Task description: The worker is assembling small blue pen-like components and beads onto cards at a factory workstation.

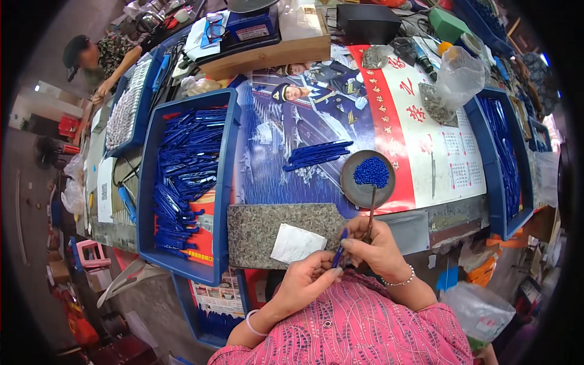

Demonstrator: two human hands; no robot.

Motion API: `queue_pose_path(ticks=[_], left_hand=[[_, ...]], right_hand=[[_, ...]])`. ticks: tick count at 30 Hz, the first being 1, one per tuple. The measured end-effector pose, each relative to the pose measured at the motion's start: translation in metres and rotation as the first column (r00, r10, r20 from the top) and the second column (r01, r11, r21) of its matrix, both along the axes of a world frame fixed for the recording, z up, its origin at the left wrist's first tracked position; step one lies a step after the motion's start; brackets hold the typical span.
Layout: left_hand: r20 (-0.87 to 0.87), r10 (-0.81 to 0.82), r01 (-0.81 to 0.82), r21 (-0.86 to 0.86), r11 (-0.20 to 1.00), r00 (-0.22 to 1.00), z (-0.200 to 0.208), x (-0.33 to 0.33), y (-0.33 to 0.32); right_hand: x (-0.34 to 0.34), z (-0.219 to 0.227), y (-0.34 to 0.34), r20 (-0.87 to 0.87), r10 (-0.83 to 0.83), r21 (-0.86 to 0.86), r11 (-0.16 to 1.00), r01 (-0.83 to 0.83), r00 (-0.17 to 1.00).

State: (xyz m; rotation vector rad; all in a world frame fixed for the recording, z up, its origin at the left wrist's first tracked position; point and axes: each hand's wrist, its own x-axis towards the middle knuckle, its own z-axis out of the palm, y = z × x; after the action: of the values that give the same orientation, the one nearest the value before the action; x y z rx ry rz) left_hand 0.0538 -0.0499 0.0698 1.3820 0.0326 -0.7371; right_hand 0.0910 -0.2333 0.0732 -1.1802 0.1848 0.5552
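Close to my body, my left hand pinches the lower end of a slim blue plastic piece, held slanting upward. Beside it my right hand is closed around a thin brown stick-like tool, whose upper end reaches the rim of a round grey dish. Small blue beads lie heaped in that dish. My right fingertips are right at the blue piece; whether they touch it is hard to tell. A folded white paper lies on the speckled stone slab by my left hand.
Left of the slab, a blue tray holds many slim blue pieces; more lie in a bundle on the poster. Another blue tray stands at right. A wooden box sits behind. A person is at far left.
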Motion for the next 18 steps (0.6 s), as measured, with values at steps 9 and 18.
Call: queue_pose_path(ticks=[9,18], left_hand=[[0.342,-0.134,0.025,0.307,0.952,0.930,-0.002,0.008,0.020],[-0.231,0.164,-0.219,-0.240,0.946,0.959,-0.006,0.006,0.054]], right_hand=[[0.018,0.002,-0.002,0.177,-0.076,-0.295,0.947,0.127,0.981],[0.060,-0.018,-0.032,0.509,0.186,-0.770,0.535,0.348,0.840]])
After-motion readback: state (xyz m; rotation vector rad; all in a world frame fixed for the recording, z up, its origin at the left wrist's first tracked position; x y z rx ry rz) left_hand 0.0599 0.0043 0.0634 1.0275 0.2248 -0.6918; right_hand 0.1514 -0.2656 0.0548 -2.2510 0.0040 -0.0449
